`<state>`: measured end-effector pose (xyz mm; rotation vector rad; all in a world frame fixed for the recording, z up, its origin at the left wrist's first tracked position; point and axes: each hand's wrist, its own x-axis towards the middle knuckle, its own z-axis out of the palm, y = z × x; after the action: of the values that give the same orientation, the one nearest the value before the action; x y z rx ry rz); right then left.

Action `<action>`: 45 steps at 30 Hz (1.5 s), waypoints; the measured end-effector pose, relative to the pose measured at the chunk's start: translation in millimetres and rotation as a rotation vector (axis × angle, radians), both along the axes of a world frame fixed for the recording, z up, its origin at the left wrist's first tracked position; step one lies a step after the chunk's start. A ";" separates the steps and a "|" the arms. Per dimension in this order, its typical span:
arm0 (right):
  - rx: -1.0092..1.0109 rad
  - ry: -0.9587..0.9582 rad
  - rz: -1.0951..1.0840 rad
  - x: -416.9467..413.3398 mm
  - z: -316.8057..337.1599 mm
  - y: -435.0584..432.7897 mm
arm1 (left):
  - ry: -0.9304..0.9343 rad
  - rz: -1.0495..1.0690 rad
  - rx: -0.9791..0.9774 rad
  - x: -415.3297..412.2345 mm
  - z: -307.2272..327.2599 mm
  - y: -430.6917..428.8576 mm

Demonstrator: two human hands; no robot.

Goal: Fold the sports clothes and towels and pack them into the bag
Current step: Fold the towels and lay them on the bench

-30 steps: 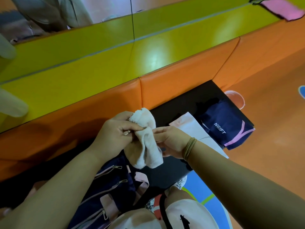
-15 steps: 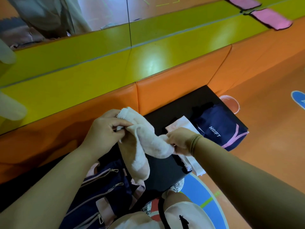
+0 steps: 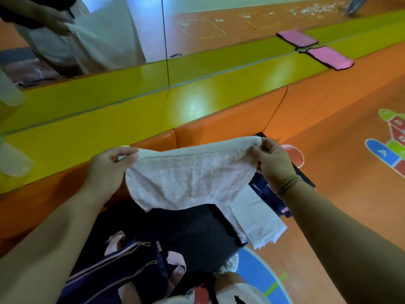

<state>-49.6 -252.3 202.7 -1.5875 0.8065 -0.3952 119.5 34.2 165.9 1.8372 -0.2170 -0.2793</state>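
Soft, fluffy cloth with a bumpy face on the towel [image 3: 188, 176] in the middle. Thin, smooth white cloth [image 3: 256, 220] at 4 o'clock from it. At 6 o'clock, dark cloth on the bag [image 3: 140, 281], with small shiny metal zip pulls [image 3: 146, 244]. Smooth yellow padding [image 3: 197, 106] at 12 o'clock, shines like plastic. Smooth orange padding [image 3: 328, 102], a bit shiny. Dull black mat [image 3: 197, 233]. Fuzzy pink towel [image 3: 331, 60] at 1 o'clock.

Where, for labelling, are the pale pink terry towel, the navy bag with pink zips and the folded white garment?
pale pink terry towel [image 3: 188, 178]: head view, middle of the spread cloth.
navy bag with pink zips [image 3: 122, 262]: head view, panel between its zips.
folded white garment [image 3: 256, 220]: head view, top face.
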 end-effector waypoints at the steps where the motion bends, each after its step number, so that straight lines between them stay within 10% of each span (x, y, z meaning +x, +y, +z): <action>1: -0.027 -0.010 -0.010 -0.2 3.6 -2.3 | 0.017 0.026 -0.027 2.4 4.9 -0.4; 10: -0.107 -0.090 -0.157 10.9 49.1 -12.6 | 0.005 0.105 -0.125 20.1 64.1 -10.3; 24: -0.296 -0.299 -0.301 17.6 105.2 -19.5 | -0.228 0.097 0.257 28.3 103.4 -13.0; 38: -0.293 -0.354 -0.312 7.3 114.8 -25.9 | 0.195 0.199 -0.757 30.7 128.7 -26.3; 45: -0.315 -0.431 -0.315 7.1 124.6 -27.3 | -0.097 0.096 -0.351 34.2 137.0 -22.8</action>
<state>-42.6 -279.6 327.4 -1.5790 0.6779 -1.0974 153.7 11.4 302.9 1.5088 -0.2292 -0.0783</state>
